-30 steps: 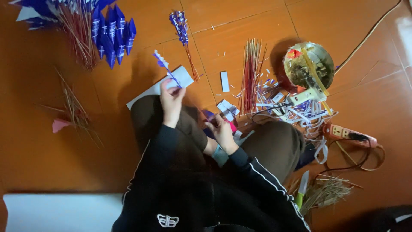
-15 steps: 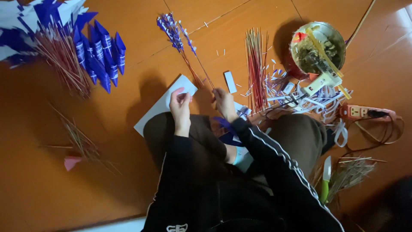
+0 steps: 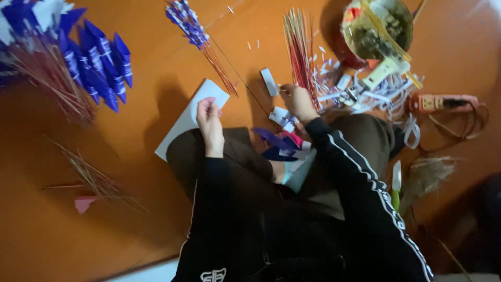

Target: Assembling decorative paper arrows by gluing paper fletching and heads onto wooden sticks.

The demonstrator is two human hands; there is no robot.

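Head view: a person sits on an orange floor [image 3: 130, 209] with knees drawn up, both arms in black sleeves. The left hand [image 3: 210, 121] rests over the left knee, its fingers [image 3: 204, 106] curled shut, touching the near edge of a white paper sheet [image 3: 190, 112] that lies flat on the floor; whether they actually pinch it cannot be told. The right hand [image 3: 296, 100] reaches further out, fingers closed around something small and pale, too blurred to name, just beside a bundle of red sticks [image 3: 300, 47] lying straight on the floor. A short white strip [image 3: 269, 82] lies between the sheet and that bundle. Beyond the sheet lies a stick with blue-and-white paper trim [image 3: 189, 21]. Toward the far left corner of the floor sits a heap of finished blue paper flags on sticks [image 3: 86, 62]. Right of the red sticks are scattered white paper scraps [image 3: 365, 91], a round basket [image 3: 378, 28] of odds and ends, and an orange power strip [image 3: 443, 103]. Blue and pink paper pieces [image 3: 276, 143] lie between the knees.
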